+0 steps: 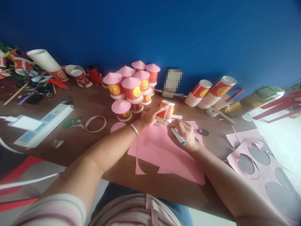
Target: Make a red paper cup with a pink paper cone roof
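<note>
My left hand (152, 115) is closed around a red and white paper cup (168, 110) with a yellow emblem, held over the pink paper. A white marker (178, 136) with a teal end is gripped in my right hand (185, 133), its other end by the cup's lower edge. Under both hands lie sheets of pink paper (150, 147), some with curved cuts. Scissors (202, 132) rest at the paper's right edge, their handle showing. To the left stand several red cups with pink cone tops (131, 84), some stacked on others.
Stacked paper cups (217, 91) lean right of a phone (172, 82) against the blue wall. A tape roll (213, 112) and a bottle (254, 99) lie farther right. Left are a tape ring (95, 124) and a power strip (47, 125). Cut pink scraps (256, 169) lie right.
</note>
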`<state>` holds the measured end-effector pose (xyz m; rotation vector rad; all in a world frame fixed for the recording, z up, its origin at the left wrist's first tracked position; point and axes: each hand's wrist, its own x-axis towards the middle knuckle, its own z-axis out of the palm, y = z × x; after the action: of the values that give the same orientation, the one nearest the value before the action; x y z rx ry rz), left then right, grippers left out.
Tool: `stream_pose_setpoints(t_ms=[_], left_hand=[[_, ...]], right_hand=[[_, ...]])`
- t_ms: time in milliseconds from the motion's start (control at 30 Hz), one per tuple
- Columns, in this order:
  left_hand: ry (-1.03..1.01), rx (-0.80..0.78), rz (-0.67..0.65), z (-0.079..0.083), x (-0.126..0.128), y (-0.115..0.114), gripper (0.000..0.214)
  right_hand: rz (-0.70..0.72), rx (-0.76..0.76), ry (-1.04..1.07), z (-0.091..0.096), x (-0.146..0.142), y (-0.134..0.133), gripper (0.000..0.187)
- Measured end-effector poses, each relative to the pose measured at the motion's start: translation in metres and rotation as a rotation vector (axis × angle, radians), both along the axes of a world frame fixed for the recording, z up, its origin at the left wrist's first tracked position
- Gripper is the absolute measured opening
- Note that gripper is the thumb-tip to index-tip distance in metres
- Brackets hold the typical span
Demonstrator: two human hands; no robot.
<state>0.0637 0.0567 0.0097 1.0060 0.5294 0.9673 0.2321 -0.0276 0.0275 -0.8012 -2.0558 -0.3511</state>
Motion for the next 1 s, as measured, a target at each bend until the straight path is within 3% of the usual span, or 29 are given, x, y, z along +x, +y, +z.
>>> stream_pose_setpoints(t_ms=[400,700,1000], left_hand=[[0.057,0.048,-0.009,0.0046,-0.0010,-0.0036,0.046],[0.041,0.018,-0.034,-0.0008,0.0001,-0.0004,0.045],[-0.002,-0.021,0.030,0.0015,0.0001,-0.0038,0.045]], right_hand=[[0.011,-0.005,0.012,0.0025,0.0007,0.0006,0.027],[0.056,-0.010,0.020,0.0038,0.0011,0.0002,0.025],[0.103,0.002,-0.006,0.0030,-0.0029,-0.0050,0.029]])
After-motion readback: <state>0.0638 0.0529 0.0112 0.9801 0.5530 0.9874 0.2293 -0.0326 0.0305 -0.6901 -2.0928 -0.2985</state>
